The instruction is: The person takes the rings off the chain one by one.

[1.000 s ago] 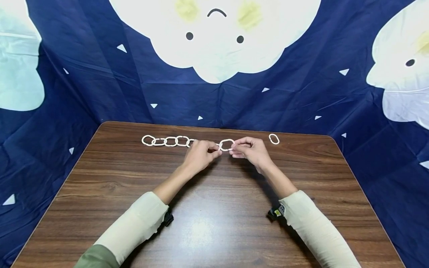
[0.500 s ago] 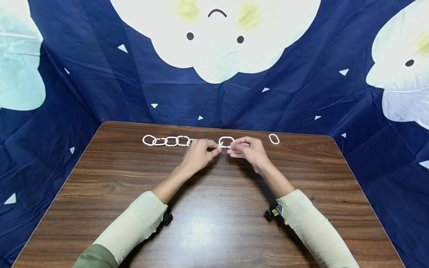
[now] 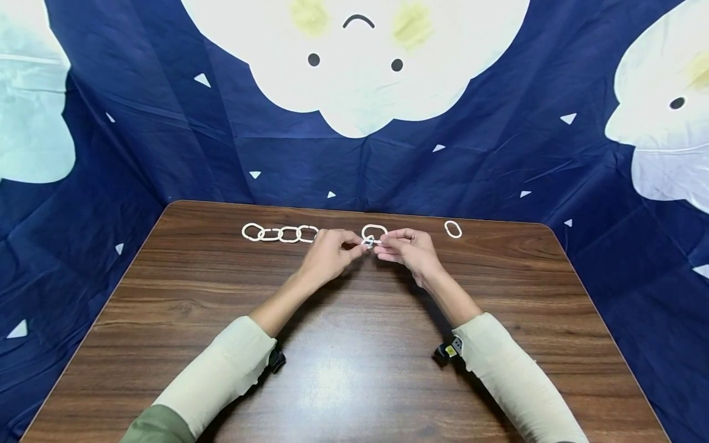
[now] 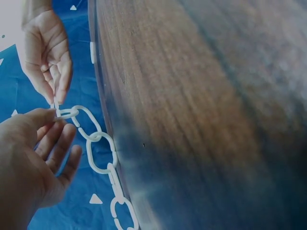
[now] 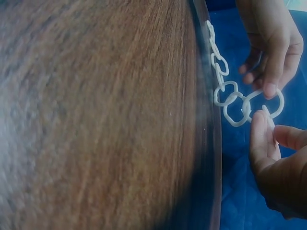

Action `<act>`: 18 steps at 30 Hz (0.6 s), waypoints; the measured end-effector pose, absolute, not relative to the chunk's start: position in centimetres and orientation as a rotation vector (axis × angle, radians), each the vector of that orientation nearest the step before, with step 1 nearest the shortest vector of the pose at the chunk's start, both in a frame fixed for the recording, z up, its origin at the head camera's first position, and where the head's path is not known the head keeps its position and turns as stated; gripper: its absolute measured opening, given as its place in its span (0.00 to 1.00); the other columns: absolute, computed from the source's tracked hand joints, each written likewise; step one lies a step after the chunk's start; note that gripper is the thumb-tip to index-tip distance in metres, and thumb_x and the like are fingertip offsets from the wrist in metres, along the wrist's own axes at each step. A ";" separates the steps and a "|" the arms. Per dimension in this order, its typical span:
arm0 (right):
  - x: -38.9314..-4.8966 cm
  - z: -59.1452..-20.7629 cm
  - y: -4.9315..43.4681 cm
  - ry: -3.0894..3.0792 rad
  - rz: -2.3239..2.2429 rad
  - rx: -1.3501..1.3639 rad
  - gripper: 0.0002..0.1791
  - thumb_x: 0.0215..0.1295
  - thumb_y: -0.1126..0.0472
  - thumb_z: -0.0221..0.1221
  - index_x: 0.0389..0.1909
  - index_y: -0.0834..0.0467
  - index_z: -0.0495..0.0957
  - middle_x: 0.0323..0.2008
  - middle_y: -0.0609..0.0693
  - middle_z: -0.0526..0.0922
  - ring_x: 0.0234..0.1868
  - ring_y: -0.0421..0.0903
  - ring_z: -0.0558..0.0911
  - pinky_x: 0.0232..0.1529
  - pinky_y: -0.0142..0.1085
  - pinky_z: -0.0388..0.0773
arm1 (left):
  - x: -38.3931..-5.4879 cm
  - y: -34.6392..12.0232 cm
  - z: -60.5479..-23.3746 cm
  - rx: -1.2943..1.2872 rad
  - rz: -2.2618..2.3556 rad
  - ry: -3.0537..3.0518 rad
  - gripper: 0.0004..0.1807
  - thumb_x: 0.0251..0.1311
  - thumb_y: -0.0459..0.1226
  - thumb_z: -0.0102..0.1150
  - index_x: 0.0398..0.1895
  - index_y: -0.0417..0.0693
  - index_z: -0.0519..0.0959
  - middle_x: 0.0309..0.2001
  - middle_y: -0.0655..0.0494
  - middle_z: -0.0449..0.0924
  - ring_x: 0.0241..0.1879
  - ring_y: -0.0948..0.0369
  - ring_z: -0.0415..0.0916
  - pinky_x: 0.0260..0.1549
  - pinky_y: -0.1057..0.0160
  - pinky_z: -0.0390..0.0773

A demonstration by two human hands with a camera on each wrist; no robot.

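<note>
A chain of white plastic links (image 3: 289, 234) runs along the far part of the table, its right portion hidden behind my left hand (image 3: 328, 251). That hand pinches the chain's end link (image 5: 282, 103) between thumb and forefinger. Opposite it, my right hand (image 3: 412, 251) pinches another white oval link (image 3: 375, 226) by its lower right side. In the right wrist view, the tip of this link sits inside the end link's loop, close by the left fingertips. From the left hand, the chain sags down in the left wrist view (image 4: 93, 136).
One loose white link (image 3: 453, 229) lies at the table's far right. The brown wood-grain table (image 3: 354, 344) ends just beyond the chain, where a dark blue cloth (image 3: 365, 178) with clouds and triangles hangs.
The chain has slid slightly to the right. My right hand has come a little left and its link has turned and overlaps the chain's end link more. The loose link stays still.
</note>
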State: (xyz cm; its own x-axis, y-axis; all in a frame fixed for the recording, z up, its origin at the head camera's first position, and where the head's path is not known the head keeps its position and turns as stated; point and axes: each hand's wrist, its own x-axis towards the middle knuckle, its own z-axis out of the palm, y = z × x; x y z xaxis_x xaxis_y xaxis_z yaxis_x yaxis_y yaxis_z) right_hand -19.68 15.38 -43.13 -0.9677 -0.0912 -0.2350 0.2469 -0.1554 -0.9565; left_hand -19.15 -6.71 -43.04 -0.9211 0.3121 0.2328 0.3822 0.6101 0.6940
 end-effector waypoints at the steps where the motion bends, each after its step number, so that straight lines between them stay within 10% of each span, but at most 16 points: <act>1: -19.7 -43.2 15.4 1.872 -2.230 0.178 0.09 0.79 0.75 0.63 0.55 0.71 0.78 0.37 0.53 0.94 0.36 0.43 0.96 0.45 0.34 0.93 | -19.1 -6.7 -43.0 -0.596 -1.220 -2.739 0.08 0.73 0.40 0.76 0.47 0.48 0.95 0.50 0.49 0.96 0.25 0.66 0.77 0.54 0.49 0.89; 18: -19.6 -43.3 14.9 1.801 -2.299 0.264 0.04 0.79 0.75 0.62 0.49 0.67 0.80 0.33 0.52 0.93 0.34 0.43 0.96 0.45 0.35 0.93 | -18.9 -6.7 -43.1 -0.628 -1.223 -2.748 0.09 0.74 0.40 0.74 0.49 0.47 0.95 0.50 0.47 0.96 0.16 0.69 0.70 0.39 0.57 0.85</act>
State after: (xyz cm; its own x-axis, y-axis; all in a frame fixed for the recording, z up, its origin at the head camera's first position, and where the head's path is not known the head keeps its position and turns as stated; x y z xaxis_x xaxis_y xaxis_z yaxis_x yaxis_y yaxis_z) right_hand -19.65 14.90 -43.34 -0.9622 -0.0534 -0.2672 0.2722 -0.2321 -0.9338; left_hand -18.86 -6.71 -43.10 -0.9141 0.3378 0.2243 0.3927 0.6002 0.6968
